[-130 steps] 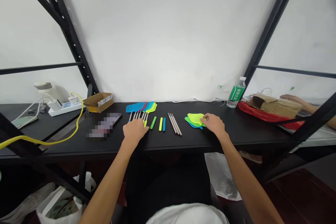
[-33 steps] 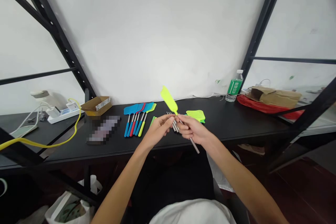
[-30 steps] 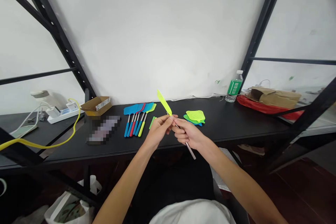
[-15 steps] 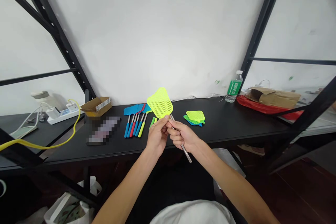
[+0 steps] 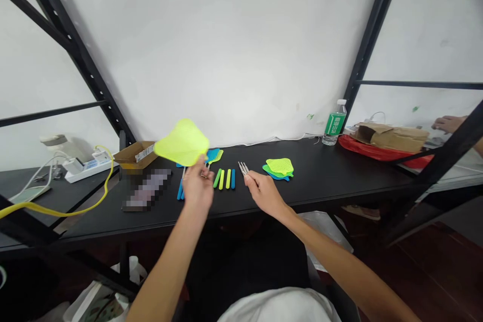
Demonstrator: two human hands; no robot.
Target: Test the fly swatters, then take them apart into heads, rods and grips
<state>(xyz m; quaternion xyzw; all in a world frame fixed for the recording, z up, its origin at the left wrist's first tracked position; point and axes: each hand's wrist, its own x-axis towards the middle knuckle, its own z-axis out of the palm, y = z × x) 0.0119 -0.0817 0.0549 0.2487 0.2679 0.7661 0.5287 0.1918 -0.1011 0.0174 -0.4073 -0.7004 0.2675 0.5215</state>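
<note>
My left hand (image 5: 198, 183), blurred by motion, is closed on the base of a bright yellow fly swatter head (image 5: 183, 142) and lifts it above the table's left part. Whether a rod is joined to it I cannot see. My right hand (image 5: 264, 191) is closed at the near ends of several thin metal rods (image 5: 242, 166) at the table top. Between my hands lie loose handle grips, among them a green grip (image 5: 217, 178) and a blue grip (image 5: 233, 179). Partly hidden behind my left hand are long-handled fly swatters (image 5: 213, 155).
Loose yellow, green and blue swatter heads (image 5: 279, 166) are stacked to the right. A water bottle (image 5: 334, 123) stands by the wall. Leftward are a cardboard box (image 5: 136, 156), a blurred-out flat object (image 5: 147, 190) and a yellow cable (image 5: 101, 196). Another person's hand (image 5: 447, 123) shows far right.
My hands have moved apart. The left went left with the yellow swatter head; the right let its grasp at the head go and came down on the rods. Another person's hand has appeared far right.
</note>
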